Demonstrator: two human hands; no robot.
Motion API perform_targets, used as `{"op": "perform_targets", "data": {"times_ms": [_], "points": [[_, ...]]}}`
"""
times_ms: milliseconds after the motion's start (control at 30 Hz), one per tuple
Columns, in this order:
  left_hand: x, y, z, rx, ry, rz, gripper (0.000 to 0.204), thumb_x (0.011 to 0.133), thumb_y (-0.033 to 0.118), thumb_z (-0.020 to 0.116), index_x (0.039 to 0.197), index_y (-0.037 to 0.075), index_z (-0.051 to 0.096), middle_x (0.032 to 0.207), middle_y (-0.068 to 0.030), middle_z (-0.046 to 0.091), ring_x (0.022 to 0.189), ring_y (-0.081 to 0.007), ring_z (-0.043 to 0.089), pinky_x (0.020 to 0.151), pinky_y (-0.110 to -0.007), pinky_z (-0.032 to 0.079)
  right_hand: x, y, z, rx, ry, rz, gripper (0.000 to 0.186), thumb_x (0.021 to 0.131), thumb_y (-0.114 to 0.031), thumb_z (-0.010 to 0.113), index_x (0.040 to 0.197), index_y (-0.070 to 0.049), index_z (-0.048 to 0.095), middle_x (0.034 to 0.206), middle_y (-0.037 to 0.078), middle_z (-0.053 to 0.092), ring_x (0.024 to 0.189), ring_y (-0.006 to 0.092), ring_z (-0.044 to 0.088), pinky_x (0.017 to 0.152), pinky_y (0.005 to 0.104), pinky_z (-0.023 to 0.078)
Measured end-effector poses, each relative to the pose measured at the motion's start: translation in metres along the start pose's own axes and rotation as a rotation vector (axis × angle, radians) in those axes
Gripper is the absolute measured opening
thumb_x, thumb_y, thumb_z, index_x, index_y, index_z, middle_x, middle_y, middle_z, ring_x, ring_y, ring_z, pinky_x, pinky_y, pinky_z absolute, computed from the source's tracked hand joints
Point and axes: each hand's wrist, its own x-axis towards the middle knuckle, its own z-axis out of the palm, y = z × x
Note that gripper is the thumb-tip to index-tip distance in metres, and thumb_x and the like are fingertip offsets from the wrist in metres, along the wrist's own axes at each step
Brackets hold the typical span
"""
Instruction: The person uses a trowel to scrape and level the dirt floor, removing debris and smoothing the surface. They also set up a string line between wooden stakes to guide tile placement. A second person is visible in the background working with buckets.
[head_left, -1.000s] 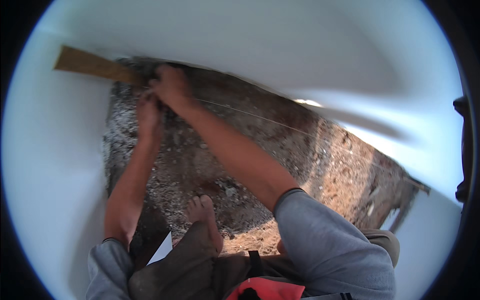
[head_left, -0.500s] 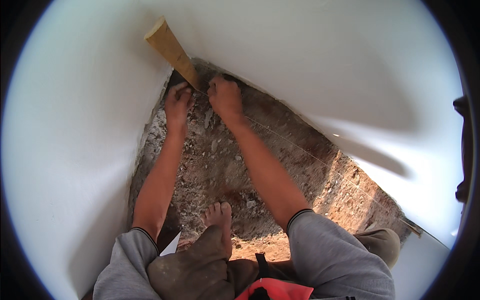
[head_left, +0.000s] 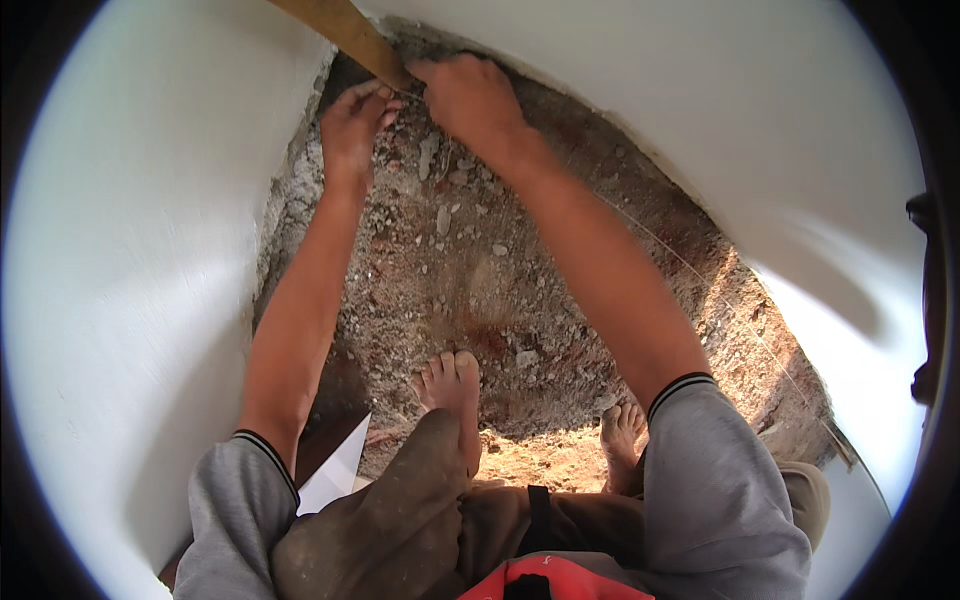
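A yellowish wooden board [head_left: 340, 27] leans in the corner, its lower end between my hands at the string [head_left: 690, 268], which runs diagonally along the rough ground. My left hand [head_left: 350, 125] is left of the board's foot, fingers curled at the string; whether they pinch it is unclear. My right hand [head_left: 470, 105] is just right of the board's foot, fingers closed at the string's end; what exactly they hold is hidden.
White walls [head_left: 140, 250] [head_left: 720, 90] meet around the rubble-strewn ground [head_left: 470, 270]. My bare feet [head_left: 450, 385] [head_left: 622, 430] are below. A white sheet-like piece [head_left: 330, 470] lies by the left wall; a small wooden piece [head_left: 838, 445] sits at the string's right end.
The view has turned and shifted, so the board and both hands now sit higher in the picture. My hands remain at the board's foot, and my right foot has come into fuller view.
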Motion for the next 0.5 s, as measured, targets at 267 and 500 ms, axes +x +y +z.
{"op": "perform_targets", "data": {"times_ms": [267, 500], "points": [[0.002, 0.001, 0.003, -0.117, -0.033, -0.065, 0.024, 0.099, 0.006, 0.068, 0.118, -0.007, 0.065, 0.107, -0.0143, 0.073, 0.103, -0.0227, 0.074, 0.095, -0.031, 0.06, 0.006, 0.008, -0.003, -0.024, 0.041, -0.07, 0.015, 0.091, -0.014, 0.073, 0.103, -0.009, 0.08, 0.095, 0.017, 0.076, 0.095, 0.0356, 0.076, 0.085, 0.0482, 0.062], [0.005, -0.001, 0.003, -0.171, -0.004, -0.086, 0.023, 0.098, 0.005, 0.069, 0.117, -0.007, 0.065, 0.107, -0.0159, 0.074, 0.103, -0.0244, 0.074, 0.097, -0.03, 0.061, 0.011, 0.015, 0.002, -0.021, -0.018, -0.111, 0.014, 0.091, -0.016, 0.075, 0.102, -0.008, 0.08, 0.1, 0.018, 0.075, 0.099, 0.0352, 0.076, 0.086, 0.0484, 0.062]]}}
